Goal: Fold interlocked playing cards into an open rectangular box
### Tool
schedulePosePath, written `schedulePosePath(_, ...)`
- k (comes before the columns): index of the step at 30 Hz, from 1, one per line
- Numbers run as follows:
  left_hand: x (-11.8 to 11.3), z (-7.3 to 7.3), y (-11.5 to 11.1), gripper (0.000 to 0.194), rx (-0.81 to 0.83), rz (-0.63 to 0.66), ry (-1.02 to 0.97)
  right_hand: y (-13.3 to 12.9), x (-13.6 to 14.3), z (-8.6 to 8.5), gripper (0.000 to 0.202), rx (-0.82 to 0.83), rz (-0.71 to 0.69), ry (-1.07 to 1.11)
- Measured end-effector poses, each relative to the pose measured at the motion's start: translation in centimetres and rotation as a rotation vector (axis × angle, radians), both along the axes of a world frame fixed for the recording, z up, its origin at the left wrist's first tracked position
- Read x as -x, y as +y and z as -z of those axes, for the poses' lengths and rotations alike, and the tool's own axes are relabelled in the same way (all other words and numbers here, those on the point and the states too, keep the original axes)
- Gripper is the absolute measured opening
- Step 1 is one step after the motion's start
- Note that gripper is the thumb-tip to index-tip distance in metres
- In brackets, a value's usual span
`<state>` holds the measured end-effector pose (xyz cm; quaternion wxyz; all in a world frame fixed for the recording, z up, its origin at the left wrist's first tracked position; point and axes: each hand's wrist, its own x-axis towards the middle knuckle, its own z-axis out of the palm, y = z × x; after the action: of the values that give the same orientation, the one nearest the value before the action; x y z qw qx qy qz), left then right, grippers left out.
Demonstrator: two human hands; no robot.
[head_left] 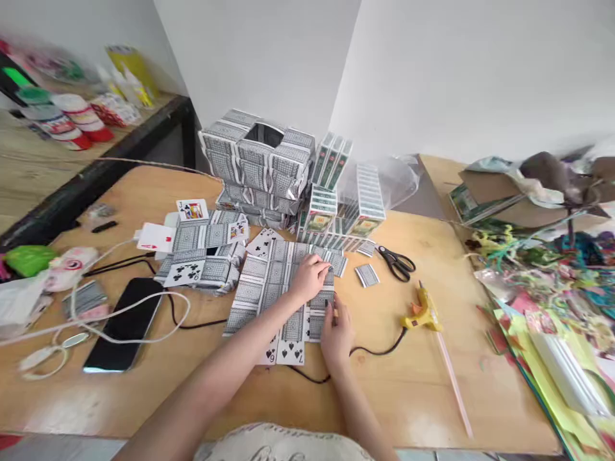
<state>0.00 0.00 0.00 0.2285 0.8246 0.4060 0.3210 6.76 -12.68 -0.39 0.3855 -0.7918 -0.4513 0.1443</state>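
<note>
A sheet of playing cards (273, 273) is lying flat; over its upper right, the left hand (309, 280) is bunching its fingertips; the right hand (337, 334) is touching its right edge. Whether either is pinching cards, I cannot tell.

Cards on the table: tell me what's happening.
A person is handling a flat panel of playing cards, mostly backs up: left hand over its upper right, right hand at its right edge. Behind it stands a box covered in card backs, with an opening on top. Scissors and a yellow glue gun lie to the right.
</note>
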Motion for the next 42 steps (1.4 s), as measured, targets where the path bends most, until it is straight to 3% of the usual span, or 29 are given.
schedulePosePath(4,0.3,-0.8,0.0,0.030,0.031,0.066,-0.002,0.4,-0.9,-0.9,0.048,0.101,-0.033,0.174)
schedulePosePath(6,1.3,-1.4,-0.9,0.041,0.033,0.071,0.002,0.7,-1.6,-1.4,0.049,0.161,-0.089,0.256)
schedulePosePath(10,4.5,-2.0,-3.7,0.054,0.032,-0.168,0.136,1.8,-2.5,-2.3,0.050,0.212,-0.147,0.217)
schedulePosePath(14,6.3,-1.4,-5.8,0.048,-0.013,-0.203,0.347,3.2,-2.1,-2.3,0.049,0.230,-0.177,0.067)
schedulePosePath(20,6.2,-0.9,-6.0,0.048,-0.052,-0.208,0.500,4.2,-1.8,-1.7,0.050,0.284,-0.227,-0.061)
schedulePosePath(28,6.2,-1.1,-6.0,0.048,-0.050,-0.201,0.512,4.3,-1.4,-1.2,0.050,0.366,-0.210,-0.241)
schedulePosePath(42,6.1,-0.9,-5.9,0.050,-0.029,-0.175,0.486,4.6,-0.6,-1.3,0.050,0.448,-0.226,-0.354)
